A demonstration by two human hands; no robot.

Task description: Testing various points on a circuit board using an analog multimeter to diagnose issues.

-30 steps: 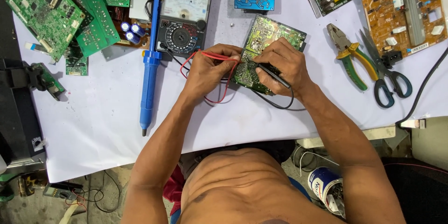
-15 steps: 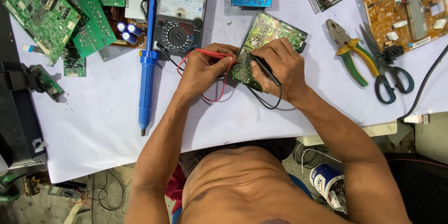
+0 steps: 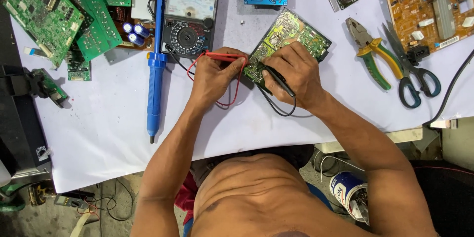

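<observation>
The probe tips are hiding under the fingers, so where exactly they are meeting the board cannot be told. The right hand (image 3: 291, 71) is covering the near half of the green circuit board (image 3: 291, 39), and the boards at the far edge of the tabletop (image 3: 98, 133) are being cut off by the frame.

The left hand (image 3: 217, 71) is curling narrow around the red probe (image 3: 224, 55), pinching it between thumb and fingers, with the probe lying across its knuckles and pointing toward the board just beside it. The right hand is closing in a pen-like grip on the black probe (image 3: 277, 80), its fingertips pressing down on the board, which is lying tilted directly beneath and beyond it. The red lead (image 3: 232, 99) and the black lead (image 3: 279, 111) are looping down toward the person from under both hands.

Just beyond the left hand, the analogue meter (image 3: 190, 17) is lying face up. Outward of the left hand, a blue desoldering pump (image 3: 156, 64) is lying lengthwise. Well outward of the right hand, green-handled pliers (image 3: 373, 54) and scissors (image 3: 412, 71) are resting side by side.
</observation>
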